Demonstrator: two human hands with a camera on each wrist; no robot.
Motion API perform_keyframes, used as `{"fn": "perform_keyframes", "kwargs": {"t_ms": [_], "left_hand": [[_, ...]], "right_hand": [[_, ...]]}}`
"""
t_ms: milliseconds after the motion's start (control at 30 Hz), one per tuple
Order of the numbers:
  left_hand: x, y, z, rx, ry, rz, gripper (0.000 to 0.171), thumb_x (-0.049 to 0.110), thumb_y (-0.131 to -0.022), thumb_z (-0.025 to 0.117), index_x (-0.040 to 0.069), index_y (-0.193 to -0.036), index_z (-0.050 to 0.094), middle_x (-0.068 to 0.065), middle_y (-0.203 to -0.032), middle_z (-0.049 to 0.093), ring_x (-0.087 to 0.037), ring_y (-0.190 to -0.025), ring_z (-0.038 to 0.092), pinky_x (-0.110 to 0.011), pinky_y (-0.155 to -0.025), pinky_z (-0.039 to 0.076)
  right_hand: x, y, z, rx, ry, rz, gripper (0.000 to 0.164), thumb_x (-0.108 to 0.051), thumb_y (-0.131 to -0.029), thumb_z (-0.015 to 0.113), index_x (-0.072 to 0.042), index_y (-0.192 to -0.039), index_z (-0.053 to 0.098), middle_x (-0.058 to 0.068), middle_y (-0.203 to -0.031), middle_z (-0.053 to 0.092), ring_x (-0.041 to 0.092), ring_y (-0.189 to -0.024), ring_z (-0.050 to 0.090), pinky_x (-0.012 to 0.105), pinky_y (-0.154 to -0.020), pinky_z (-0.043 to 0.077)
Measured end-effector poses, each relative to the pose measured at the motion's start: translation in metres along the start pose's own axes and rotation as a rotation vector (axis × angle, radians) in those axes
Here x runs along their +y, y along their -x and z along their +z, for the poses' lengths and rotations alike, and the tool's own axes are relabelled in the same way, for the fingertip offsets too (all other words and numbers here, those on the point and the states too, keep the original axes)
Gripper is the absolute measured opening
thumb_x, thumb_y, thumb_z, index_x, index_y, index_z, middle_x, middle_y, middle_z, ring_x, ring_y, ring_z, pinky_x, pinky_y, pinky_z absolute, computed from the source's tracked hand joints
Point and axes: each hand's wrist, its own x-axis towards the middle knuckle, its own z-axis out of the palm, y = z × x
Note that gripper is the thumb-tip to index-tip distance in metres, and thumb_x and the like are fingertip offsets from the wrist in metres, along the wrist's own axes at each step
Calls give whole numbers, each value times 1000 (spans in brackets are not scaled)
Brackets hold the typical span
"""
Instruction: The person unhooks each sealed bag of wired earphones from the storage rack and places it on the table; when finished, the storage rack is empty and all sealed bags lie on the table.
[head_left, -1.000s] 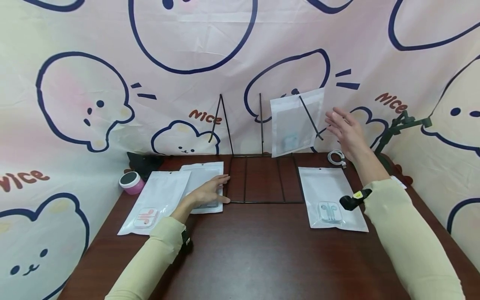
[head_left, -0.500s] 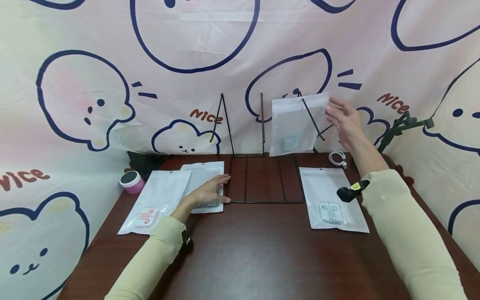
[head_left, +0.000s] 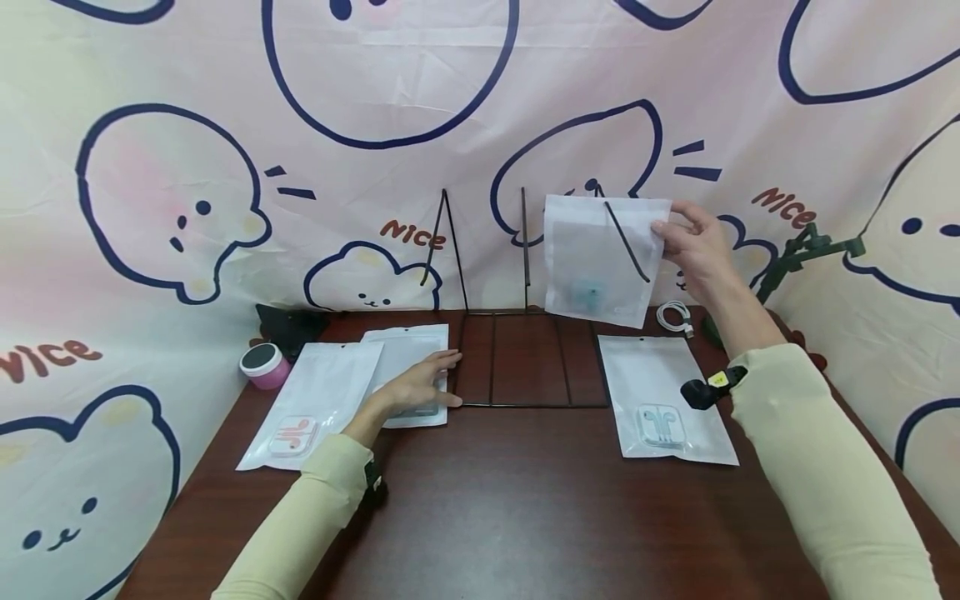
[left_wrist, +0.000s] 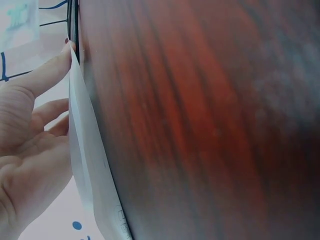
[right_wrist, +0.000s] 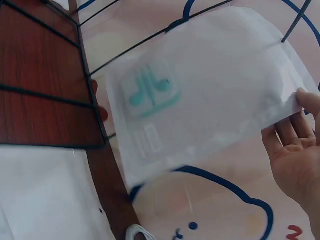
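Note:
A white zip bag (head_left: pixel 573 250) hangs on a hook of the black wire rack (head_left: pixel 532 406). Teal earphones (right_wrist: pixel 150 92) in a clear case show through its lower part. My right hand (head_left: pixel 697 250) pinches the bag's upper right edge between thumb and fingers. On the table, my left hand (head_left: pixel 408 387) rests at the left side of the rack's base, its fingers extended over a flat white bag (head_left: pixel 408 342). In the left wrist view the thumb (left_wrist: pixel 52 72) reaches along that bag's edge to the black wire.
Another white bag with pink earphones (head_left: pixel 292 435) lies at the left, beside a pink jar (head_left: pixel 264 367). Right of the rack lies a bag with pale blue earphones (head_left: pixel 660 425). A coiled white cable (head_left: pixel 673 317) and a green stand (head_left: pixel 787 262) are behind it.
My right hand has gone from apart and open to gripping the hanging bag's right edge. The bag has turned and its right side sits lower. My left hand stays in place.

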Motion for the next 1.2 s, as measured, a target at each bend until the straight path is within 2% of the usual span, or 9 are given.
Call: {"fn": "perform_keyframes", "kwargs": {"t_ms": [67, 233, 533, 767, 1000, 1200], "left_hand": [[0, 0, 0, 1, 2, 0, 88, 19, -83, 78, 10, -154, 27, -8, -159, 23, -34, -143, 29, -50, -112, 32], [0, -1, 2, 6, -20, -3, 87, 20, -83, 78, 11, -154, 28, -8, -158, 24, -34, -143, 30, -49, -112, 32], [1, -3, 1, 7, -41, -3, 86, 19, -85, 76, 11, -154, 27, -8, -159, 23, -34, -142, 31, -49, -111, 32], [2, -2, 0, 7, -50, -11, 86, 19, -85, 76, 13, -155, 26, -7, -159, 24, -32, -143, 31, -48, -112, 32], [1, -1, 0, 0, -35, -11, 87, 17, -84, 77, 12, -155, 26, -8, -159, 21, -33, -143, 30, -48, -111, 33], [1, -2, 0, -1, -29, -7, 88, 16, -84, 77, 11, -155, 26, -10, -159, 22, -35, -143, 30, -50, -111, 33]], "right_hand": [[-2, 3, -2, 0, 23, -8, 45, -19, -84, 77, -16, -127, 62, 9, -136, 53, 20, -102, 64, 21, -72, 56], [-6, 15, -8, 11, 68, -23, 48, -25, -80, 81, -15, -124, 65, 6, -132, 52, 22, -105, 60, 20, -71, 56], [-15, 50, -21, -17, 132, -65, 47, -26, -80, 80, -11, -123, 67, 6, -123, 59, 17, -93, 65, 23, -68, 57], [-19, 81, -33, -32, 207, -176, 38, -19, -85, 77, -6, -119, 68, 1, -108, 69, 14, -86, 68, 21, -68, 57], [-25, 108, -40, -123, 132, -304, 29, 0, -88, 68, 8, -116, 65, 7, -102, 72, 19, -85, 67, 22, -67, 57], [-31, 126, -49, -186, 7, -348, 28, 13, -90, 58, 14, -117, 61, 12, -101, 72, 21, -86, 69, 25, -67, 58]]}}
